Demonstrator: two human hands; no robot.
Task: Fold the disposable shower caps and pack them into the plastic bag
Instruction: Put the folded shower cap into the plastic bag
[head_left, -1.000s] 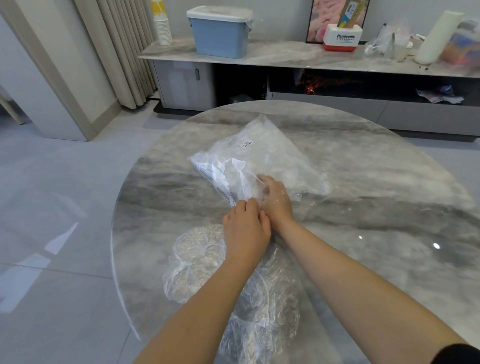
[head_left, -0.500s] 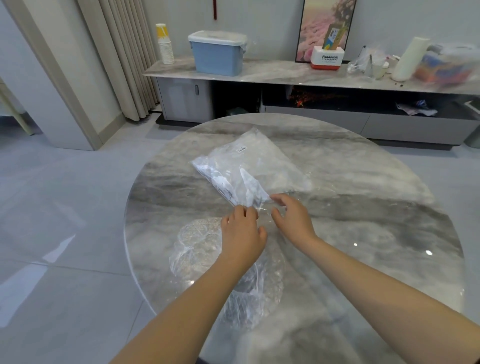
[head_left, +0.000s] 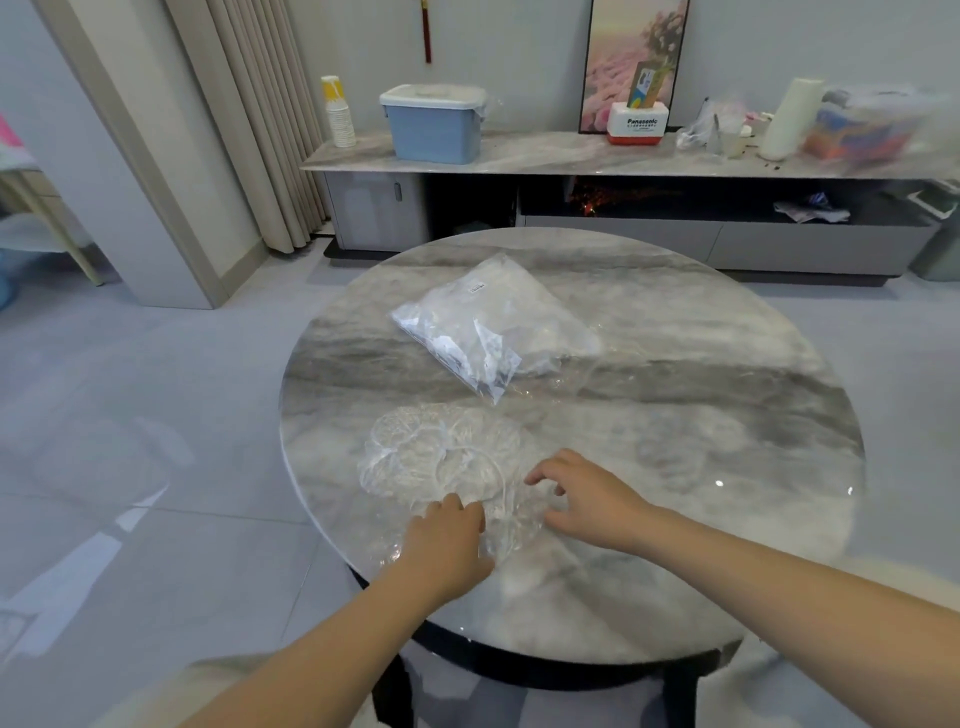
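**Both hands at the near pile of caps, the bag lying beyond**

Nearest the person, the left hand (head_left: 447, 540) lies over the near edge of the shower caps (head_left: 441, 457), a loose, crinkled clear heap on the near-left part of the round marble table (head_left: 701, 467). Its fingers curl down into the film; whether they already pinch a layer cannot be told, since the back of the hand hides the fingertips. Just to the right, the right hand (head_left: 587, 499) hovers at the right edge of the same heap with its fingers spread and slightly bent, holding nothing that shows.

The heap spreads mostly away and to the left of both hands, so the left hand sits more squarely on it, while the right touches or nearly touches only its right fringe. The caps look unfolded, so the step in hand is probably picking out one cap to fold.

Further off, toward the table's middle, lies the plastic bag (head_left: 498, 327), already bulging with white film. Its long axis runs diagonally, from a near corner pointing at the heap up to the far left. That near corner is close to the caps but apart from them. The bag is straight ahead of both hands, a little nearer the right hand's line of reach.
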